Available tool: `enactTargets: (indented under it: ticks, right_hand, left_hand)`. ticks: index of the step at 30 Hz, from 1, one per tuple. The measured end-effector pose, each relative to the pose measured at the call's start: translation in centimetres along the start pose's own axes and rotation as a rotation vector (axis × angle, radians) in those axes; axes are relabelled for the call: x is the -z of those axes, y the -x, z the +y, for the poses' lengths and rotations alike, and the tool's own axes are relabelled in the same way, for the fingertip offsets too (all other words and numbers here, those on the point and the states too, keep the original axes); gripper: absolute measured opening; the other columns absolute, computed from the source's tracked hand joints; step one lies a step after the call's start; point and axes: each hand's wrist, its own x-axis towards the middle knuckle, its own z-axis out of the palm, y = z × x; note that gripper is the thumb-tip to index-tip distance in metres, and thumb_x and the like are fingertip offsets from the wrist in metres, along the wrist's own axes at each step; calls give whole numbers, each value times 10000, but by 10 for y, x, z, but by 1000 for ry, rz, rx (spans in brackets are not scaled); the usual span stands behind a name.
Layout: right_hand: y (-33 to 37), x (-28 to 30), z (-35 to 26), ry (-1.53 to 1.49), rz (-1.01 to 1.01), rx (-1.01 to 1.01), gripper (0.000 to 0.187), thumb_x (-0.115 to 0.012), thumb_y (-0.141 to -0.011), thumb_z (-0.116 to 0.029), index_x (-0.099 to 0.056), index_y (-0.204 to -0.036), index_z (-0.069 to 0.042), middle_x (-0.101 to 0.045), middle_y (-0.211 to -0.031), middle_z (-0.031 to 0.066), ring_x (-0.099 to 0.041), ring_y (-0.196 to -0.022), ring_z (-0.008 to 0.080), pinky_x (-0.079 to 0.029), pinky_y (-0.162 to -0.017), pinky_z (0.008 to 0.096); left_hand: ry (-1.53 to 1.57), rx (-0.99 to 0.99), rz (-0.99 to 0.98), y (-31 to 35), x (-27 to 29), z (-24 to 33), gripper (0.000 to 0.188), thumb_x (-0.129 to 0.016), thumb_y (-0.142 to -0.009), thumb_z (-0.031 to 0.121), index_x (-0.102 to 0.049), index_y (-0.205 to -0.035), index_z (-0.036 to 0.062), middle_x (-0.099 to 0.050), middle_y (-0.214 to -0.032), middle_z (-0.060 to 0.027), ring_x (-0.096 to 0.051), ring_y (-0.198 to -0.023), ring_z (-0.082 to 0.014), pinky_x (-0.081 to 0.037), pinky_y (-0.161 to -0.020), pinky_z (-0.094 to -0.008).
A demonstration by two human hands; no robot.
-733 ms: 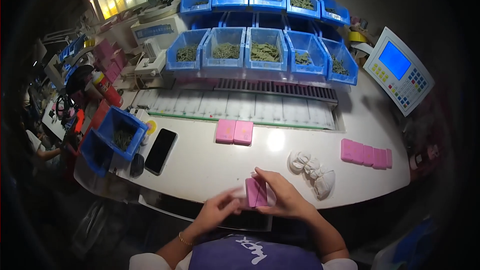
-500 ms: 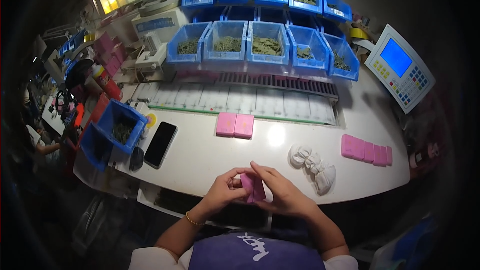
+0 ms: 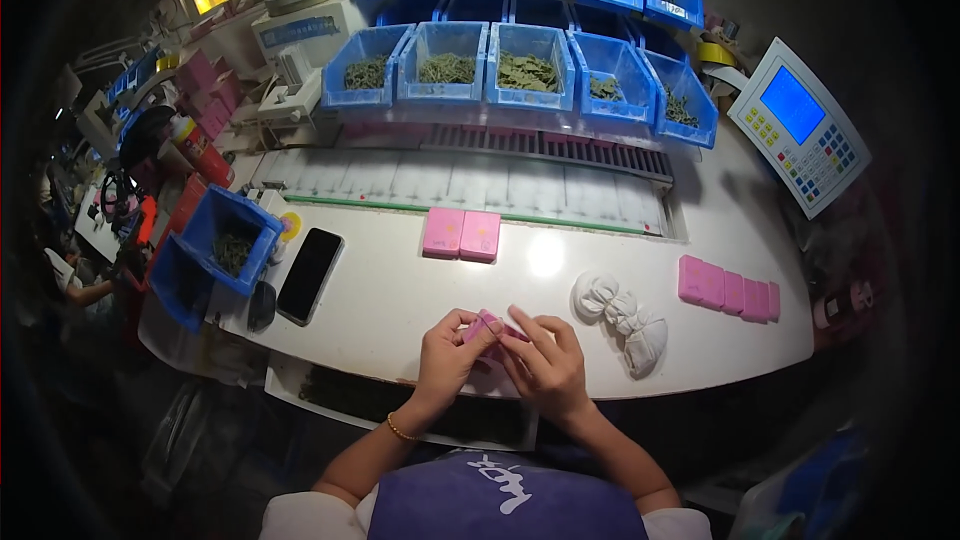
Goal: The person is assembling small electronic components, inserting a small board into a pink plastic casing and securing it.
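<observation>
Near the front edge of the white table, a small pink box point(image 3: 481, 326) sits between my two hands, largely covered by fingers. My left hand point(image 3: 442, 358) grips its left side, thumb laid across it. On its right side, the thumb and forefinger of my right hand point(image 3: 552, 362) pinch the box, while the other fingers stretch out, slightly blurred. Farther back, a pair of pink boxes point(image 3: 461, 234) lie side by side. A row of several more pink boxes point(image 3: 728, 290) lies at the right. Closer to my right hand rests a knotted white cloth bundle point(image 3: 622, 325).
Blue bins point(image 3: 530, 80) with dark green bits stand in tiers at the back, behind a white slotted panel point(image 3: 450, 185). A keypad with a blue screen point(image 3: 800, 125) leans at the right. Left lie a black phone point(image 3: 310, 276) and blue bins point(image 3: 240, 235). An open drawer point(image 3: 400, 405) sits below the table edge.
Both hands have moved slightly forward with the pink box. My right hand has shifted from cupping its side to pinching it with fingertips. The view has shifted slightly.
</observation>
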Motion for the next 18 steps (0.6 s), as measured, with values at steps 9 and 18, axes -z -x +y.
enactTargets:
  ticks: [9,18]
  right_hand:
    - [-10,-7,30,-1469,0,-1100,134,-657,-933,-150,-660,-957,-18,-593,-773,-21,-515,-704,65,-415,-655,216]
    - [-10,8,40,198,29,-219,215,-707,-866,-142,-686,-1032,-7,-686,-897,135,-625,-850,239,-517,-705,349]
  left_hand:
    - [-744,-313,-150,13,7,36,308,-686,-915,127,-641,-1181,-20,-695,-847,-57,-689,-796,-131,-551,-711,-255]
    - [223,124,-108,6,33,29,444,-553,-1005,218,-499,-1358,-45,-662,-1116,-119,-670,-909,-147,-588,-798,-320]
